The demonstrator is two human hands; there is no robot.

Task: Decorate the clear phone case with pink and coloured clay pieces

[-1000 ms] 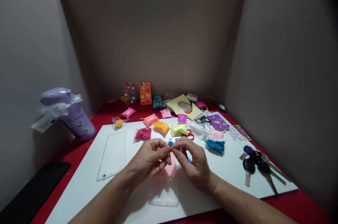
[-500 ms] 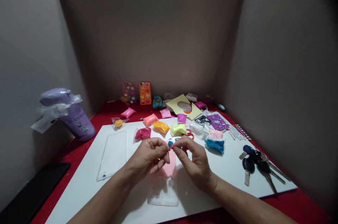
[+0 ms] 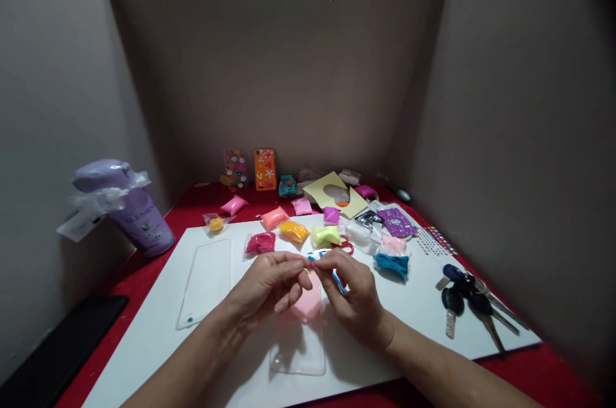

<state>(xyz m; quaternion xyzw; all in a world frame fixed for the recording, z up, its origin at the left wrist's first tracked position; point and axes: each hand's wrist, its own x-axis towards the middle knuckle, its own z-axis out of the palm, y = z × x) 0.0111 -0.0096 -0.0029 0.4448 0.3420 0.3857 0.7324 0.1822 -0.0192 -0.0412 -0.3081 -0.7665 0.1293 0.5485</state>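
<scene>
My left hand and my right hand meet at the fingertips above the white board. Between them they pinch a small bright pink bit of modelling clay; the fingers partly cover it. A little blue shows right behind it. Below my hands lies a clear phone case, its upper part covered with light pink clay. Something blue shows past my right fingers, mostly hidden. Red-handled scissors lie just beyond my right hand.
Clay packets, including a yellow one and a blue one, lie farther back. Another clear case is on the left, keys on the right. A purple tumbler and decorated cases stand around the white board.
My fingertips have come closer together around the pink clay, and less of the blue bit between them shows. More of the blue thing past my right fingers is visible.
</scene>
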